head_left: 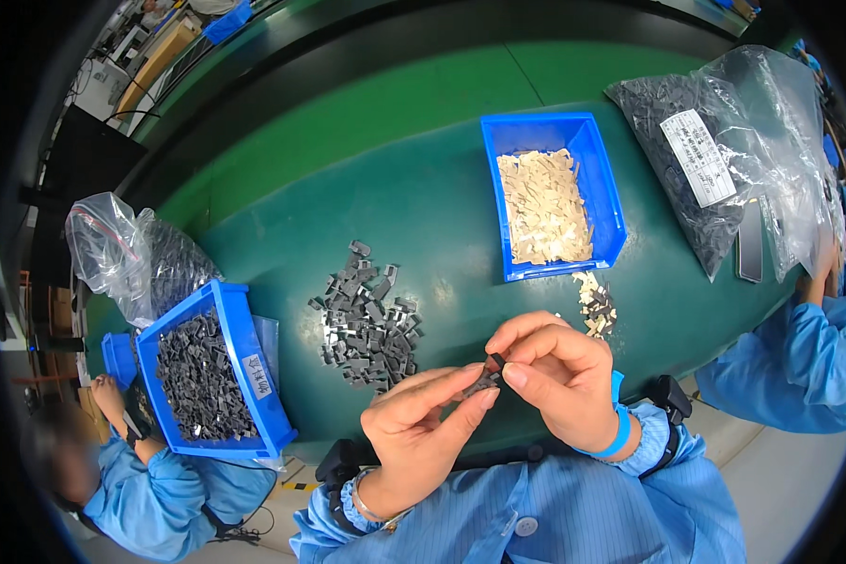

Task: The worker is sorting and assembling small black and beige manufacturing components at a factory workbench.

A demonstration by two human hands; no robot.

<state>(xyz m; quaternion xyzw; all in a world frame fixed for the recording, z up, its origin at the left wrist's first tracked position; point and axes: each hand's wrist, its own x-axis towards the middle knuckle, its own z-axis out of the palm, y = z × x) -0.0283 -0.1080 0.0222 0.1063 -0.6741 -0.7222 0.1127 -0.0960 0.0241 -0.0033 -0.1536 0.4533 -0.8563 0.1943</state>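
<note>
Close to the front of the green table (423, 216), my two hands meet fingertip to fingertip. My left hand (423, 414) pinches a small dark grey plastic part (482, 382) between thumb and fingers. Against that part, my right hand (564, 381) grips a tiny dark strip (495, 361) with thumb and forefinger. Fingers cover much of both pieces, so I cannot tell whether they are joined. Beyond my left hand lies a loose pile of small dark grey plastic parts (367, 320). A scatter of pale and dark scraps (595, 303) is just beyond my right hand.
A blue bin (613, 202) of pale strips stands at the back right; another blue bin (271, 414) at left holds dark parts. Clear bags of dark parts stand at far left (174, 263) and far right (677, 169). A phone (750, 242) and people flank the table.
</note>
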